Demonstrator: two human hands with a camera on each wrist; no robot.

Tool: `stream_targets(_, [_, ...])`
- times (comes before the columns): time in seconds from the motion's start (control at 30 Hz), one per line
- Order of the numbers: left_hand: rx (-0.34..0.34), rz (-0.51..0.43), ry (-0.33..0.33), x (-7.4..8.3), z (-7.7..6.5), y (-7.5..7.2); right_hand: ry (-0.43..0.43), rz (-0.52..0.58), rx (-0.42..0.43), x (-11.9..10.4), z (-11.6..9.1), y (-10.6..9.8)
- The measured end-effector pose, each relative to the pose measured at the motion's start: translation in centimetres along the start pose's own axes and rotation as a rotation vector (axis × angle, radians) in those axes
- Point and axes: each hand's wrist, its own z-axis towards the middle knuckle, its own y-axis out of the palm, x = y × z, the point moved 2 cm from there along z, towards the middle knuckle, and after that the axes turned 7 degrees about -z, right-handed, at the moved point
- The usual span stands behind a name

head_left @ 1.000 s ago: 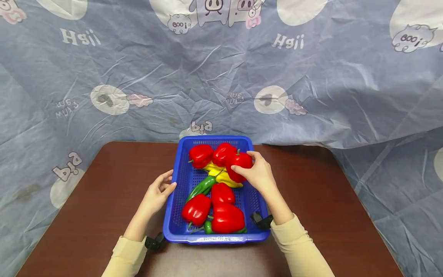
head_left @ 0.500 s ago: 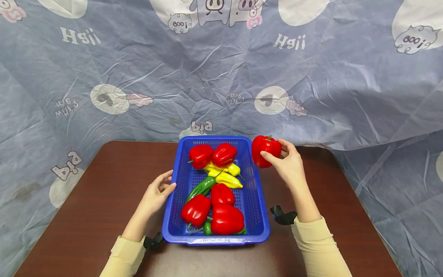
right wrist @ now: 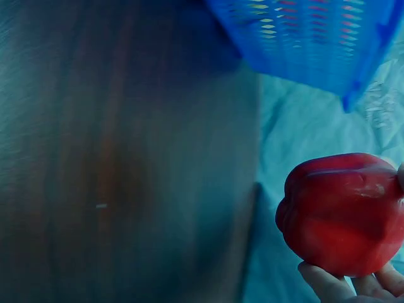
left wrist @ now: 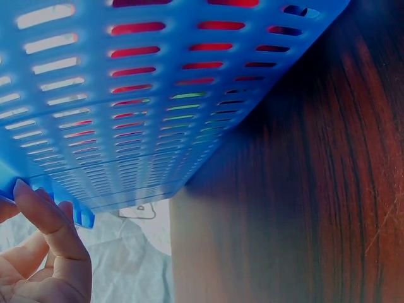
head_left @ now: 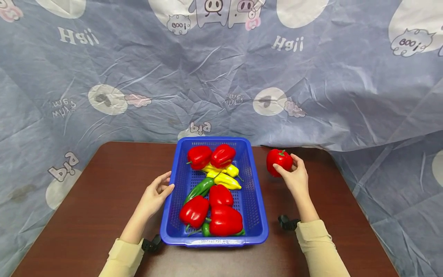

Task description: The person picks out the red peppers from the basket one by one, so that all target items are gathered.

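A red bell pepper [head_left: 278, 162] is in my right hand [head_left: 297, 180], pinched between thumb and fingers, to the right of the blue basket [head_left: 260, 209]. The right wrist view shows this bell pepper [right wrist: 344, 218] with fingertips [right wrist: 325, 283] against its side; whether it touches the table cannot be told. My left hand [head_left: 152, 197] holds the basket's left rim, its fingers [left wrist: 47, 221] curled at the edge in the left wrist view. Inside lie several red bell peppers [head_left: 226, 220], yellow peppers [head_left: 226, 181] and a long green pepper [head_left: 199, 190]. More green shows partly hidden under the front red ones.
The basket stands on a dark brown wooden table [head_left: 114, 184]. Behind the table hangs a grey-blue printed cloth [head_left: 207, 77]. Brown tabletop extends on both sides of the basket. Black wrist cameras [head_left: 288, 223] sit below the hands.
My right hand has carried the red bell pepper out of the basket, over its right rim, then lower on the right side. The left hand stays at the rim.
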Motion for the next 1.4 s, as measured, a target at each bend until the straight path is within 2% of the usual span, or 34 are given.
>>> stream_targets(0.2, [-0.002,0.005,-0.006,-0.2,0.1,0.1,0.022,-0.034,-0.010,2.1,0.3,0.8])
stream_targets(0.53, [0.000,-0.004,-0.010,-0.5,0.0,0.0,0.036,-0.080,-0.005,3.8,0.6,1.5])
stream_targets(0.73, [0.004,-0.011,-0.018,-0.5,0.0,0.1,0.007,-0.074,0.030,3.7,0.8,1.9])
stream_targets(0.97, [0.009,-0.027,-0.019,-0.5,0.0,0.1,-0.046,-0.166,0.051,3.0,1.1,2.7])
stream_targets(1.4, [0.010,-0.031,-0.015,-0.3,-0.1,0.0,-0.007,-0.360,-0.032,2.2,1.7,3.7])
